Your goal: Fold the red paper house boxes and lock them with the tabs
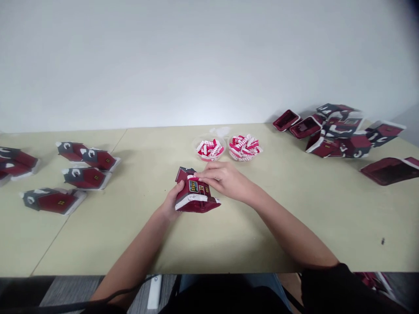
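Observation:
A small dark-red model house (187, 192), with yellow windows and white painted snow, is tilted over the table in front of me. My left hand (170, 201) is wrapped round its left side, thumb on the wall. My right hand (222, 179) is closed in a pinch above the large window. At its fingertips a small red-and-white striped piece (192, 178) lies against the wall over that window. Just beyond my right hand stand two clear bowls, the left bowl (195, 150) and the right bowl (260, 150), both holding red-and-white striped pieces.
Several similar houses (87, 178) stand at the left, with others (19, 165) at the far left edge. A pile of houses (342, 135) lies at the back right, and one (389, 171) shows its hollow underside. A white wall (209, 65) rises behind the pale table (248, 240).

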A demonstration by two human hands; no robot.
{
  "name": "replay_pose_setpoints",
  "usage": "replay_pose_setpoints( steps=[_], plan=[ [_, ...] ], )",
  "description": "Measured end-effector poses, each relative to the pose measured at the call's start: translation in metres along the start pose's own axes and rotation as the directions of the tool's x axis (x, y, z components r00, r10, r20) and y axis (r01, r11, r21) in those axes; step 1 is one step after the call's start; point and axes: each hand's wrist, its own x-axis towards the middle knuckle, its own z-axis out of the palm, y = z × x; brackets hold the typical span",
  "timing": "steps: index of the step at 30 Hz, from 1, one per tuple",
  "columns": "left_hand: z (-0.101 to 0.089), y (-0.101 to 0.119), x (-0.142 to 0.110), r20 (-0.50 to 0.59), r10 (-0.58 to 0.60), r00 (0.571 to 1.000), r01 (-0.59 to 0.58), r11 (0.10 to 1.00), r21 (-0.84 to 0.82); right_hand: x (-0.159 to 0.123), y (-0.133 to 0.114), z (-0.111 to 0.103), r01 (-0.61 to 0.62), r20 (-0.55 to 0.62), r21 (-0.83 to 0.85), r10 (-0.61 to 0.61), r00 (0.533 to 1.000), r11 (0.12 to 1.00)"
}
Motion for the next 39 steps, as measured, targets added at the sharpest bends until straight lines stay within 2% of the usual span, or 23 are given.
replay_pose_setpoints(
  steps=[4,12,20,23,28,33,39],
  plan=[
    [0.003,0.0,-0.001,0.009,0.004,1.0,-0.004,1.0,0.026,0.001,-0.001,-0.003,-0.023,0.026,0.008,0.022,0.999,1.0],
    [0.002,0.0,-0.001,-0.079,0.001,0.997,0.0,1.0,0.016,0.003,0.005,0.003,0.006,-0.044,0.029,-0.005,0.999,1.0],
    [0.006,-0.002,-0.003,-0.048,-0.049,0.998,0.049,0.999,-0.008,0.003,0.002,-0.005,-0.055,0.003,0.14,0.055,0.998,0.989],
    [0.005,-0.004,-0.002,-0.07,-0.051,0.996,0.051,0.999,0.0,0.004,0.001,-0.007,-0.069,0.028,0.135,0.066,0.997,0.988],
    [0.006,-0.005,-0.003,-0.027,-0.031,0.999,0.03,0.999,-0.036,0.004,0.001,-0.007,-0.084,0.033,0.144,0.08,0.996,0.986],
    [0.01,-0.006,-0.005,-0.04,-0.025,0.999,0.021,0.997,-0.075,0.004,0.001,-0.006,-0.075,0.023,0.174,0.072,0.997,0.982],
    [0.009,-0.006,-0.006,-0.042,-0.04,0.998,0.039,0.998,-0.041,0.005,0.003,-0.003,-0.031,0.019,0.181,0.028,0.999,0.983]
  ],
)
